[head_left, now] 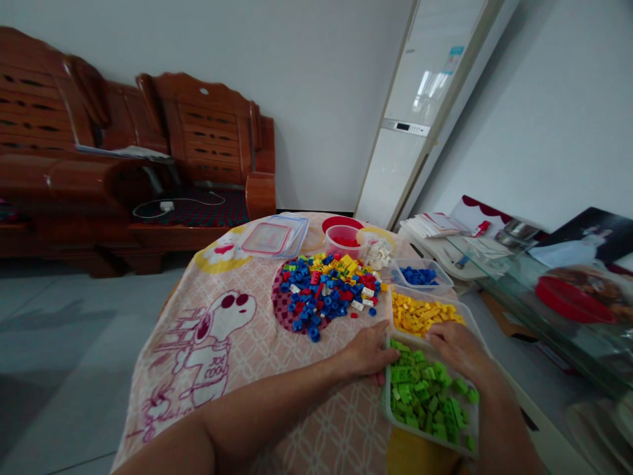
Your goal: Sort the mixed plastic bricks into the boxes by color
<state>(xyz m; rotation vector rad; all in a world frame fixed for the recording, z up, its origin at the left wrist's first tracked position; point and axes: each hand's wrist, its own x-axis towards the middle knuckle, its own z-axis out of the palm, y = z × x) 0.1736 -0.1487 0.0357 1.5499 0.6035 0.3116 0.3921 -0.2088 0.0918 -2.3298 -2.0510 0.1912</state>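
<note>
A clear plastic box [388, 396] full of green toy bricks [428, 396] is at the table's near right. My left hand [368, 349] is closed at its far left corner, the thumb over the rim. My right hand [457, 343] bends its fingers over the far edge of the same box, beside the yellow toy bricks [420, 313]. Those lie in a second clear box [469, 313] just beyond. Farther back, blue bricks [418, 276] fill a smaller clear box [442, 280]. To the left of the boxes is a mixed pile of bricks [326, 287], mostly blue.
A round tub [341, 245] with red bricks, a heap of white bricks [380, 254] and stacked lids [277, 236] stand at the back of the cloth-covered table [277, 369]. A glass shelf [534, 297] with a red dish runs along the right. Wooden chairs [208, 138] stand behind left.
</note>
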